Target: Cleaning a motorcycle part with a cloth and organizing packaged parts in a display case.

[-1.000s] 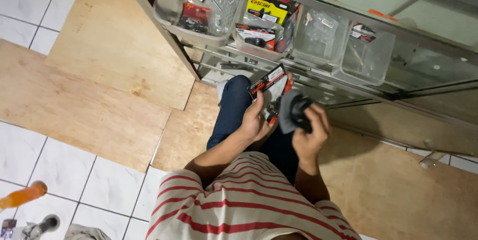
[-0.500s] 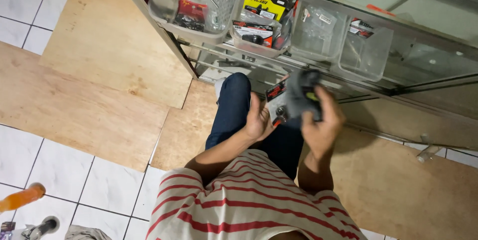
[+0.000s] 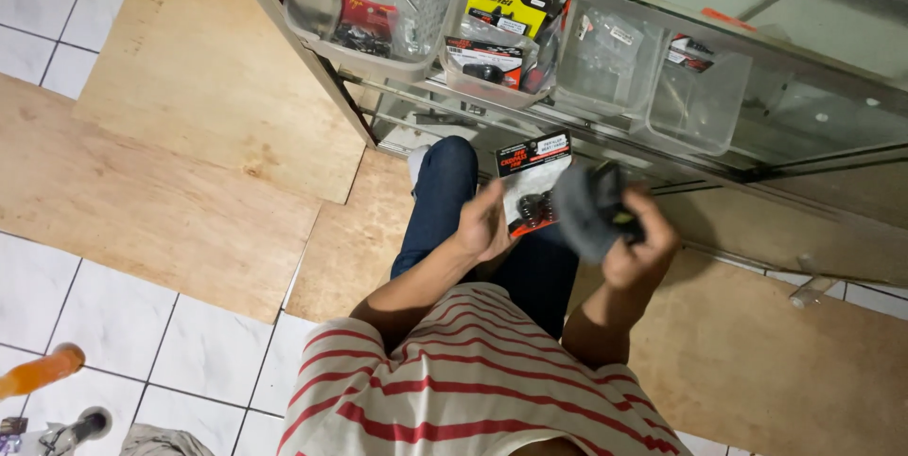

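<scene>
My left hand [image 3: 485,226] holds a flat blister pack [image 3: 532,179] with a red and black card and small dark parts under clear plastic. My right hand [image 3: 639,245] grips a grey cloth [image 3: 584,208] bunched against the right side of the pack. Both hands are at waist height, above my dark blue trousers [image 3: 443,201] and red-striped shirt [image 3: 473,382], right in front of the glass shelf unit.
A metal-framed glass shelf unit [image 3: 312,73] carries several clear plastic bins [image 3: 700,101] with packaged parts. Plywood sheets [image 3: 180,144] cover the white tiled floor [image 3: 104,324]. An orange bottle [image 3: 43,371] lies at the lower left.
My left hand has brought the pack up into view between the hands. The right hand with the cloth came down slightly and now rests against the pack.
</scene>
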